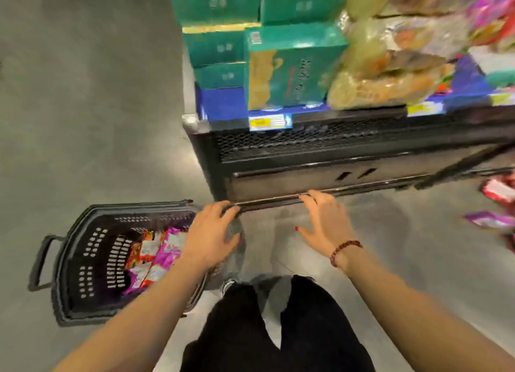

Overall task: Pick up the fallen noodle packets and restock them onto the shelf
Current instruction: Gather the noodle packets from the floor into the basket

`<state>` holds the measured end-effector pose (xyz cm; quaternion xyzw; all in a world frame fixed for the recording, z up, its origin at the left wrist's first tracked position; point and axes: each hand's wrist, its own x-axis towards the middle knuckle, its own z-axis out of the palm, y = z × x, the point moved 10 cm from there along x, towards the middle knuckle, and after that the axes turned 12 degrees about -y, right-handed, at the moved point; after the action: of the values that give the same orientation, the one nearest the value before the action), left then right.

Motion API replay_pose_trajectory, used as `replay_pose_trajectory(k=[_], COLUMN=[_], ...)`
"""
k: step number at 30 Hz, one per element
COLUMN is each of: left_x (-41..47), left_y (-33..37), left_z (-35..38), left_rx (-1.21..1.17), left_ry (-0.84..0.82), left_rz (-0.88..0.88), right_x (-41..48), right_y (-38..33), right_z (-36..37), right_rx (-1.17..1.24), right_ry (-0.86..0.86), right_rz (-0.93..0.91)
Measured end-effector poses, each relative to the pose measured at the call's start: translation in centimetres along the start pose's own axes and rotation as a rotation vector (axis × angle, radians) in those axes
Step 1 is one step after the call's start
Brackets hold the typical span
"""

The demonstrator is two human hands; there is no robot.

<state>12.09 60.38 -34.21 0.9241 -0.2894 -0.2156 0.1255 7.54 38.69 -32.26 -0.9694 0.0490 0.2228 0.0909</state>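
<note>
Several pink, purple and red noodle packets (pixel 156 257) lie inside a black plastic basket (pixel 83 260) on the floor at the lower left. More packets lie on the floor at the right edge: a red one (pixel 498 189) and a purple one (pixel 487 220). My left hand (pixel 209 235) hovers over the basket's right rim, fingers relaxed, holding nothing. My right hand (pixel 326 221), with a bead bracelet at the wrist, is spread in the air in front of the shelf's base, also holding nothing. The black shelf unit (pixel 306 149) stands straight ahead.
Green boxes (pixel 287 68) and clear bags of noodles (pixel 390 73) fill the shelf above a blue lining and yellow price tags. My legs in black trousers (pixel 278 330) are below. Grey floor (pixel 97 107) stretches to the left.
</note>
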Motion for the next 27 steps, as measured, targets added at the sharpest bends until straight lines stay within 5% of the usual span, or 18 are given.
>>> replay_pose_trajectory(k=[12,27], left_x=[11.5,17.5], left_y=[36.2,67.7], left_z=[4.3,12.0], left_rx=[0.211,0.314], left_ry=[-0.069,-0.201], left_rz=[0.482,0.797], right_x=[-20.3,-38.0], right_y=[30.9,55.0], right_z=[0.9,4.9], right_rx=[0.208,0.549], right_ry=[0.152,0.312], right_rz=[0.457,0.907])
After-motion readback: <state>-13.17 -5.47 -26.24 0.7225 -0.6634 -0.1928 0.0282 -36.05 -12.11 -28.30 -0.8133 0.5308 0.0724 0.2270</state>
